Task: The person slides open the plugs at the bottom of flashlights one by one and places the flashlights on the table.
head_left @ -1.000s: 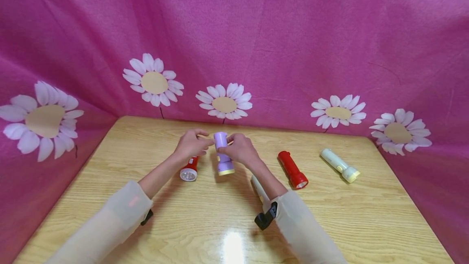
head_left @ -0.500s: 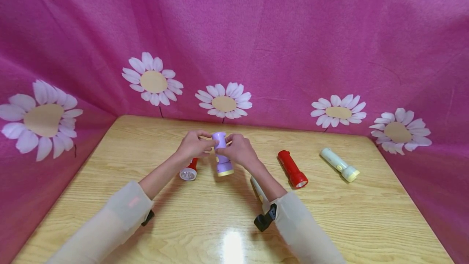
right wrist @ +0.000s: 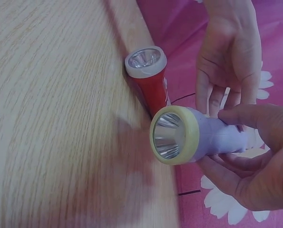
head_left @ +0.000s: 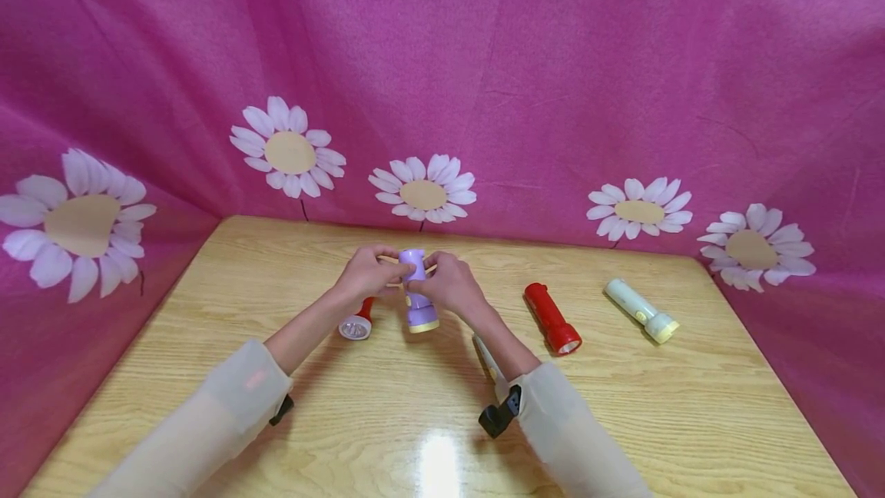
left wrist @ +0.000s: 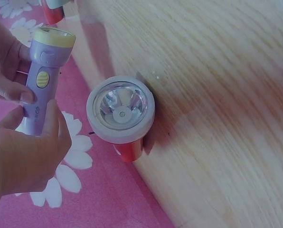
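A purple flashlight (head_left: 422, 315) with a yellow rim and yellow switch is held over the far middle of the table, lens end toward me. My right hand (head_left: 452, 283) grips its handle, the thumb lying near the switch (left wrist: 42, 79) in the left wrist view. From the other side my left hand (head_left: 365, 273) pinches the handle nearer its tail. Beneath the left hand lies a red flashlight (head_left: 356, 327) with a white rim, its handle partly hidden. The lens of the purple flashlight (right wrist: 170, 136) looks unlit in the right wrist view.
Right of my hands, a red flashlight (head_left: 551, 319) and a pale green flashlight (head_left: 640, 311) lie on the wooden table (head_left: 691, 421). Another pale flashlight (head_left: 489, 360) is partly covered by my right forearm. A pink cloth (head_left: 525, 83) with daisies hangs behind.
My left hand has moved right and its fingers have closed on the purple flashlight's tail end. The purple flashlight has shifted slightly left. The right hand keeps its grip.
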Tool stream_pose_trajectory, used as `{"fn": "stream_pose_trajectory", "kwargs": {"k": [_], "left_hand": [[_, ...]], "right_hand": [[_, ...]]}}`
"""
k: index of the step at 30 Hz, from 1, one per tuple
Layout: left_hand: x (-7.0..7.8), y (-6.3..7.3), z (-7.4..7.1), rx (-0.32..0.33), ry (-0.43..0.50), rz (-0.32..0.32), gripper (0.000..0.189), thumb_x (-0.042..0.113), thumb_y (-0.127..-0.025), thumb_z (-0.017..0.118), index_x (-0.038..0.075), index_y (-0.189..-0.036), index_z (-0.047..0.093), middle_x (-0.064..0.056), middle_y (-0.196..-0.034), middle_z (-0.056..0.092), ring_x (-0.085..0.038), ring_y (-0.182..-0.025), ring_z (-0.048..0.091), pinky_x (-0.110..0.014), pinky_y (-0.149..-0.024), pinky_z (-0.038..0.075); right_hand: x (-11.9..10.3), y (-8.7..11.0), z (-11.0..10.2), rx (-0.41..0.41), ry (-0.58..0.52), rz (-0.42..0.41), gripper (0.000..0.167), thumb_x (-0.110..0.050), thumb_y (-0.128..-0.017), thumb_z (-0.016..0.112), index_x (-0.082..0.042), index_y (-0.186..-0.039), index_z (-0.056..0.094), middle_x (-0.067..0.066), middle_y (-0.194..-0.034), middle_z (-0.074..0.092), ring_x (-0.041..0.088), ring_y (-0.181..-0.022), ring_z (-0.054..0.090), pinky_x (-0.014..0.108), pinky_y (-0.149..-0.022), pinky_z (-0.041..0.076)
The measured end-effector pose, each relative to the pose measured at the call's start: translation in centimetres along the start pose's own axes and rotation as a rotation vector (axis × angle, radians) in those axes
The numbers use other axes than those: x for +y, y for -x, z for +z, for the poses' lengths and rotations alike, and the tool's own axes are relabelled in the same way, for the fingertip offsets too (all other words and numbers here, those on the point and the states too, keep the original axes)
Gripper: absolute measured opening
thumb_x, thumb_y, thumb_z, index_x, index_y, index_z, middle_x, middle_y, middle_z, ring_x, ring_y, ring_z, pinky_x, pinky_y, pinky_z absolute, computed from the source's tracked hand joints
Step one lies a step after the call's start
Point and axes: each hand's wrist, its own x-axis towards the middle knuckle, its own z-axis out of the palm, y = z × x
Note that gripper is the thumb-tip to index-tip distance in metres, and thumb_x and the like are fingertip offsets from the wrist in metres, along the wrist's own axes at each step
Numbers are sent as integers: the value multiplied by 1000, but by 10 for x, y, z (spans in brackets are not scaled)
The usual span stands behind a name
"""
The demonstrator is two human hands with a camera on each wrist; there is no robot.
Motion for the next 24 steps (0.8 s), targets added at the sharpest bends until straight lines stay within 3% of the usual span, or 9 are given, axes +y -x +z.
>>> {"fn": "stream_pose_trajectory", "kwargs": {"k": [14,24], "left_hand": [[-3,-1,-1,-36,102,-1,43,5,-91,71,-7,-127,53,-24,-115,65,-27,-95,67,-48,-97,51],[-2,-1,0,-17,81,25,42,5,-90,72,-5,-127,54,-21,-110,64,-27,-94,67,-44,-92,54]], "right_hand": [[0,1,2,0,9,-6,39,-25,-82,80,-1,-107,63,10,-91,70,21,-81,67,31,-65,54],[2,0,2,-5,-14,-26,41,-24,-83,80,0,-110,60,10,-92,68,22,-81,66,32,-67,54]]}}
